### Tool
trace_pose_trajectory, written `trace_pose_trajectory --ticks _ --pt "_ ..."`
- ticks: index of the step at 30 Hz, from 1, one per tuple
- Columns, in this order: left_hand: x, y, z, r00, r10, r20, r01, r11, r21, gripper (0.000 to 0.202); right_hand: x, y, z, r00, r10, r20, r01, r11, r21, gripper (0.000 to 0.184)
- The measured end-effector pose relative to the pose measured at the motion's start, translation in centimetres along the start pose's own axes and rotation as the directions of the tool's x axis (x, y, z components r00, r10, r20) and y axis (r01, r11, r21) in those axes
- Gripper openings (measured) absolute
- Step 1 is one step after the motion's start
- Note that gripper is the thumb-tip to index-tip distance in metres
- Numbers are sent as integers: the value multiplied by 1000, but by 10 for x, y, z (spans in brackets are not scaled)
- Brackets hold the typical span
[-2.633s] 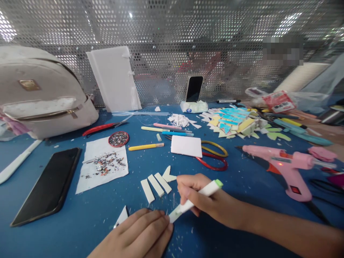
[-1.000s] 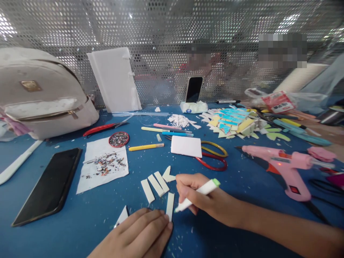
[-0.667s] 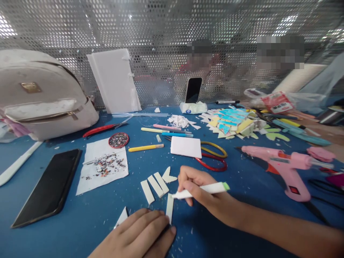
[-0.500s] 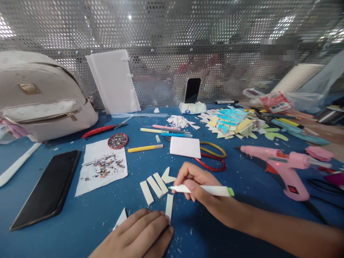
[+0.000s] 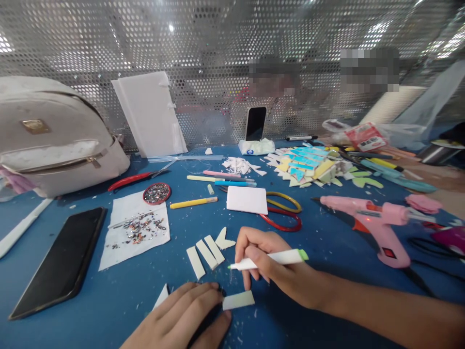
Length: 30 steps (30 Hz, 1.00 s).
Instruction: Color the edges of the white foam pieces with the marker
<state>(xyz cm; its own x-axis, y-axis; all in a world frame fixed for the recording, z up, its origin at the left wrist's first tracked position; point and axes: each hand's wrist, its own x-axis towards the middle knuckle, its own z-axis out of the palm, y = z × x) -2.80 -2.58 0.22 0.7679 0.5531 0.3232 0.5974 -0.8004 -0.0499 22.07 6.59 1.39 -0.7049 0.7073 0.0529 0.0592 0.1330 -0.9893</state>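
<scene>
A white marker (image 5: 286,257) with a green tip and green end sits in the closed fingers of my right hand (image 5: 271,257). Its tip points left, just above a pale green strip (image 5: 239,300) lying crosswise on the blue table. My left hand (image 5: 189,310) rests low on the table, the strip's left end between its thumb and fingertips. Beyond the hands lie several more pale strips (image 5: 206,255) side by side and a notched V-shaped piece (image 5: 224,239). A white pointed piece (image 5: 162,296) is partly hidden beside my left hand.
A pink glue gun (image 5: 381,223) lies at right, its cord trailing. Behind are a white block (image 5: 247,200) over scissors handles (image 5: 285,223), several markers (image 5: 194,202) and a pile of cut pieces (image 5: 308,165). At left are a black phone (image 5: 60,261), sequins on paper (image 5: 134,252) and a backpack (image 5: 54,140).
The pale strip has turned from upright to crosswise at my left fingertips. My right hand and the marker have shifted slightly down, and the marker tilts more.
</scene>
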Motion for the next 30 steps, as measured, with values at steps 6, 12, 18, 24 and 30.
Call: trace_pose_trajectory --ticks 6,12,18,24,30 --pt "-5 -2 5 1000 2 -4 -2 997 73 36 -2 -3 0 993 51 104 -56 998 39 42" --pt "-8 -2 7 999 -9 32 7 997 79 40 -4 -8 1 977 37 212 -55 995 78 47" --pt "-4 -1 4 998 -62 -4 62 998 18 36 -5 -6 1 955 18 297 -43 996 77 52" --pt "4 7 2 980 -194 -36 192 980 -53 47 -5 -9 2 936 13 353 -59 991 119 55" --pt "13 9 23 932 -279 -229 258 959 -117 53 0 -10 1 962 -8 273 -27 992 124 46"
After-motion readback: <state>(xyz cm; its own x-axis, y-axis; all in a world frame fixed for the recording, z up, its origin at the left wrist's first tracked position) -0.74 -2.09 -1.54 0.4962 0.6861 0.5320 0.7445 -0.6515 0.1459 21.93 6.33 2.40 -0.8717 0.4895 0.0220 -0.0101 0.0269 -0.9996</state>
